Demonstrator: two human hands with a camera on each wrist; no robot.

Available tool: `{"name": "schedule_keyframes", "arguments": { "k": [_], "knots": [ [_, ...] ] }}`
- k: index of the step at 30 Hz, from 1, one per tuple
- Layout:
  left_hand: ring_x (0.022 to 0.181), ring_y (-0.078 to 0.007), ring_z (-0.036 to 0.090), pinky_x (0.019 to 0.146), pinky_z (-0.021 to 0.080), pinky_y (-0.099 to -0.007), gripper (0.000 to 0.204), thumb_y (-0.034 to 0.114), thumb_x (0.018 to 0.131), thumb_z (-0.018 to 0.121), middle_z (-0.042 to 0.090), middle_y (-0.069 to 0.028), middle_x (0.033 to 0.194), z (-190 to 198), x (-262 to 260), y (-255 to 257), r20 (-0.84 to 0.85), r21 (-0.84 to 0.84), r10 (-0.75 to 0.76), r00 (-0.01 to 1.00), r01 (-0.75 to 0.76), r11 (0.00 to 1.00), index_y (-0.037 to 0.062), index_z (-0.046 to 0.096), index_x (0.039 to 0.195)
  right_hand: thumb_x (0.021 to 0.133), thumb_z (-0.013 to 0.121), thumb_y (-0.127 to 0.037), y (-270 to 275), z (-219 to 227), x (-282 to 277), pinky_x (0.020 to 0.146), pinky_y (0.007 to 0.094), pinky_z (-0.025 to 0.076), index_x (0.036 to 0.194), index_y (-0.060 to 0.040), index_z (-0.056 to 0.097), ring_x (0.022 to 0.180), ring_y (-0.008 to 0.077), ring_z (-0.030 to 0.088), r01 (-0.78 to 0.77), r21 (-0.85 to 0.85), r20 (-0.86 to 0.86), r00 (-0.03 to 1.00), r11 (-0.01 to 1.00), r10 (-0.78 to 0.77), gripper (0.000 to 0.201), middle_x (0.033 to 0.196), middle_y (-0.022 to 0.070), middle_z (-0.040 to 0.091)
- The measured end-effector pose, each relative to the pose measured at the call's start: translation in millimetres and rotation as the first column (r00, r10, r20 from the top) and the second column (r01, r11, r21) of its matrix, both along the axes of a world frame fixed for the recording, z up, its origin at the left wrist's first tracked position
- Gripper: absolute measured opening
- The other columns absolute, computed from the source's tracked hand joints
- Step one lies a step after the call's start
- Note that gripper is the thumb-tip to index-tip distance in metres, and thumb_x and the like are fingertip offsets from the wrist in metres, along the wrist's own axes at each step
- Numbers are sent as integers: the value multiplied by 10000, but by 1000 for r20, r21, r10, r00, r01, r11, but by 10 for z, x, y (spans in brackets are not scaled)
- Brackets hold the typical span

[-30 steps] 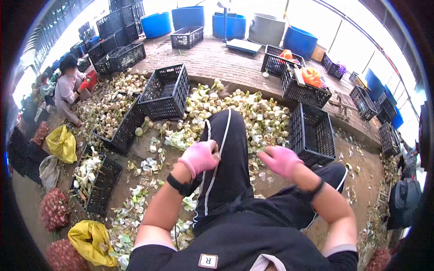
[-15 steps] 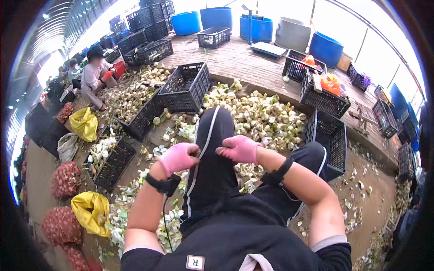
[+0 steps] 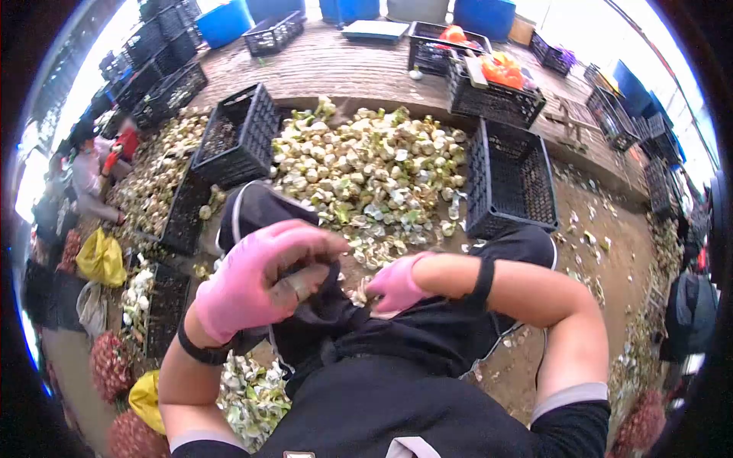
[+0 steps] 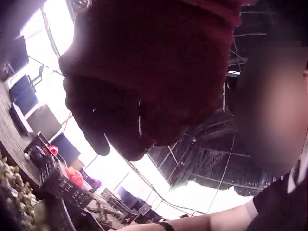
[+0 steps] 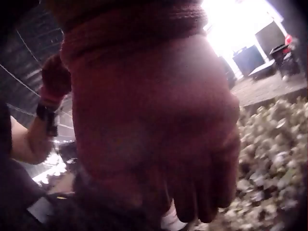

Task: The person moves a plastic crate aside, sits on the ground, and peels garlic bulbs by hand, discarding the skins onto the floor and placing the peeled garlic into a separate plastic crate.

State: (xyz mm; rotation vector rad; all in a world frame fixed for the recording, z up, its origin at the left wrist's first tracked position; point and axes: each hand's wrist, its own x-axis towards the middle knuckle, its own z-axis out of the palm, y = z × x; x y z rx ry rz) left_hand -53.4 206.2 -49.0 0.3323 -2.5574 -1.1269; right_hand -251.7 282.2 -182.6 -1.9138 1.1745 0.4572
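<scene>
My left hand (image 3: 263, 278), in a pink glove, is raised over my left thigh in the head view. Its fingers and thumb bend towards each other, with a gap between them and nothing visible inside. A light band circles the thumb. Lower, at my lap, the pink-gloved right hand (image 3: 397, 286) points downward. Beneath its fingertips the right wrist view shows a small whitish thing (image 5: 172, 222); I cannot tell whether the fingers grip it. Beyond my knees spreads a heap of garlic bulbs (image 3: 374, 156), with loose peelings (image 3: 382, 248) along its near edge.
Black plastic crates stand left (image 3: 238, 137) and right (image 3: 510, 179) of the heap. A raised wooden platform (image 3: 336, 69) lies behind it. More peelings (image 3: 252, 397), a yellow sack (image 3: 101, 257) and red mesh bags (image 3: 114, 366) are on my left. Another person (image 3: 92, 172) sits at the far left.
The left hand has come up towards the camera, its fingers parting from the thumb. The right hand first moved in beside the left, then dropped to my lap. The head view has shifted.
</scene>
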Motion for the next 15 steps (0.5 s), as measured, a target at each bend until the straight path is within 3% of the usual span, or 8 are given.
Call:
{"name": "schedule_keyframes", "arguments": {
  "k": [2,4,5,7,10,11,12,15],
  "knots": [
    [927,-181,621,811,491,-295,259,-13,828,632,646,-87,994,-120,-364,-160,-150,247,-10,989,48,968,2,617,1086,865,495,-387,-29,-27,-520,927,437,462,1270,-81,536,1085,336,585,68,73,-278,959,995,-46,509,1134,179,627],
    [951,-112,581,824,472,-251,279,-37,875,582,630,-35,1025,-356,-723,-394,-184,497,60,981,40,867,3,588,1151,841,508,-337,-83,37,-1143,880,444,484,1252,-77,551,1019,311,624,245,77,-413,890,966,-192,488,1075,160,654],
    [916,-101,571,823,458,-231,276,-2,907,552,624,-34,1018,-491,-873,-547,-199,595,85,976,51,802,-6,562,1183,826,517,-318,-165,-152,-1540,873,435,488,1221,-75,579,1001,318,632,330,90,-476,843,940,-250,468,1067,155,662],
    [883,-95,558,832,442,-237,270,76,937,538,639,-37,1002,-689,-1148,-808,-229,704,206,951,15,710,10,557,1199,822,514,-310,-208,-180,-2128,877,414,488,1173,-71,614,999,324,632,403,-98,-561,733,910,-385,437,1079,168,658],
    [854,-92,555,798,431,-219,297,149,965,516,647,-39,998,-932,-1392,-1071,-246,793,301,921,12,609,19,532,1232,817,513,-309,-396,-502,-2822,895,395,480,1152,-67,626,1037,311,618,654,-212,-523,552,726,-650,429,1127,161,645],
    [851,-89,553,790,428,-218,303,159,966,518,648,-38,1001,-944,-1420,-1121,-209,825,305,929,0,565,17,530,1233,817,513,-309,-452,-626,-2898,895,395,480,1152,-67,626,1037,311,618,657,-202,-534,548,726,-644,429,1127,161,645],
    [856,-91,553,792,431,-222,317,161,958,528,641,-38,1004,-998,-1445,-1202,-175,792,293,940,-42,609,10,525,1238,817,516,-314,-524,-706,-2931,904,391,474,1159,-70,624,1052,300,612,733,-199,-439,527,651,-727,434,1136,152,645],
    [855,-106,556,802,426,-236,316,133,951,511,628,-40,986,-1100,-1450,-1328,-84,814,304,949,-111,570,12,523,1243,823,524,-318,-699,-1355,-3051,939,376,456,1229,-63,577,1088,287,593,880,-96,-191,442,465,-877,482,1177,150,629]
  ]
}}
